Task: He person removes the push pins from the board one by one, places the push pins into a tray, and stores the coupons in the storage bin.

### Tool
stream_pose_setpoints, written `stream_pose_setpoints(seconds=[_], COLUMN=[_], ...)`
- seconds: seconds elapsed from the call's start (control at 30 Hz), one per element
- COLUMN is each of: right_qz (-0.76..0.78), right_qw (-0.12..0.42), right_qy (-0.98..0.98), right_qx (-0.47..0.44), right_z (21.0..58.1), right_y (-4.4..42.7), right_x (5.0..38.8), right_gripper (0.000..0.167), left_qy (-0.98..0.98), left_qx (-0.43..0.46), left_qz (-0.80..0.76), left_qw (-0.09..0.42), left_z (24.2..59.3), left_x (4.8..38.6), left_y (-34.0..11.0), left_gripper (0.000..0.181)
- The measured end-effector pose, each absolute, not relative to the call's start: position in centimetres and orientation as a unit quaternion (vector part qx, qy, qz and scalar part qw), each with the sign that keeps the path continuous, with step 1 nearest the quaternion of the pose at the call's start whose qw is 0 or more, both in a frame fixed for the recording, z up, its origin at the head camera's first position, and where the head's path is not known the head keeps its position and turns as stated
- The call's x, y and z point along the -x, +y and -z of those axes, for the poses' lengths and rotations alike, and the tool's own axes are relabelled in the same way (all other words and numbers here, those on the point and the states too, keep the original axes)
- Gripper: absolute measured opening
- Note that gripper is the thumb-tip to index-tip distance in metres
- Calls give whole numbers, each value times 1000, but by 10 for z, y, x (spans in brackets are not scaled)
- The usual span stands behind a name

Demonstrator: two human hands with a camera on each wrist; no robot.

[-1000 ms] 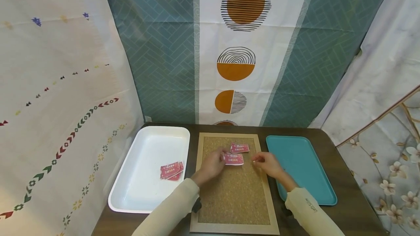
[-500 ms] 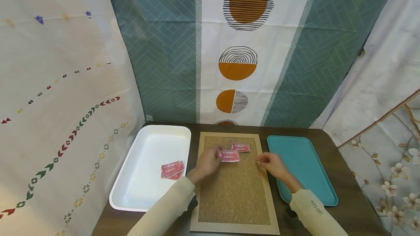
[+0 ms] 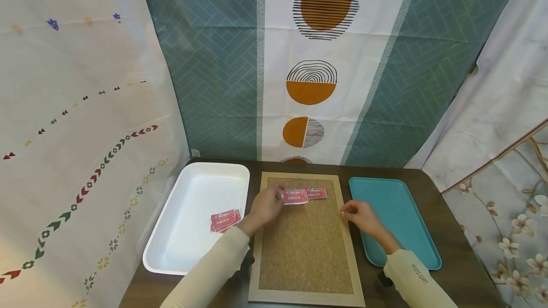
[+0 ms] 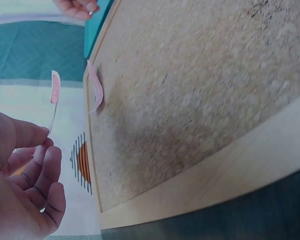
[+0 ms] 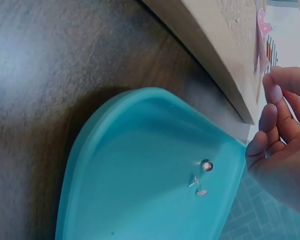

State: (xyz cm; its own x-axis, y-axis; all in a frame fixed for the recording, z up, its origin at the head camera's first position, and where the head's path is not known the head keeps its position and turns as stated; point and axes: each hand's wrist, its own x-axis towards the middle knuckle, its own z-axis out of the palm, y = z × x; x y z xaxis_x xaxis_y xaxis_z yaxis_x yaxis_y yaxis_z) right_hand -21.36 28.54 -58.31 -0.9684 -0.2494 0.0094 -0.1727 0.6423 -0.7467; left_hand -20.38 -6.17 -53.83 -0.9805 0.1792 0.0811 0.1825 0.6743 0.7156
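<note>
My left hand point(image 3: 266, 204) pinches one edge of a pink-red printed coupon point(image 3: 294, 197) between thumb and forefinger. In the left wrist view the coupon point(image 4: 55, 92) is seen nearly edge-on, curved and off the corkboard point(image 4: 190, 100). A second coupon point(image 3: 317, 193) lies on the upper part of the board point(image 3: 306, 251), its left end overlapped in the head view by the held one. Over the board's right edge, my right hand point(image 3: 363, 216) pinches a tiny shiny thumbtack point(image 4: 91, 13) at its fingertips. Several silver thumbtacks point(image 5: 206, 165) lie in the teal tray point(image 5: 135, 165).
Left of the board stands a white tray point(image 3: 188, 222) with several coupons point(image 3: 224, 220) stacked in its right part. The teal tray sits close to the board's right side on the dark wooden table point(image 3: 462, 270). Patterned cloths point(image 3: 210, 61) hang behind and at both sides.
My left hand has carried the coupon left and up the board, beside the second coupon. My right hand has drifted slightly right, its fingers still pinched.
</note>
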Motion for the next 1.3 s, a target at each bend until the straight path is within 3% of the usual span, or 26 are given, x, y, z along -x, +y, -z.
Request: stream_pose_setpoints(seconds=[1.3], right_qz=[400], right_qw=[53], right_qy=[910], right_qx=[101], right_z=[570], right_y=[323], right_x=[212], right_gripper=[15], left_qy=[-931], left_qx=[92], left_qz=[351], left_qw=[36], left_z=[514], left_x=[206], left_y=[-101], left_gripper=[37])
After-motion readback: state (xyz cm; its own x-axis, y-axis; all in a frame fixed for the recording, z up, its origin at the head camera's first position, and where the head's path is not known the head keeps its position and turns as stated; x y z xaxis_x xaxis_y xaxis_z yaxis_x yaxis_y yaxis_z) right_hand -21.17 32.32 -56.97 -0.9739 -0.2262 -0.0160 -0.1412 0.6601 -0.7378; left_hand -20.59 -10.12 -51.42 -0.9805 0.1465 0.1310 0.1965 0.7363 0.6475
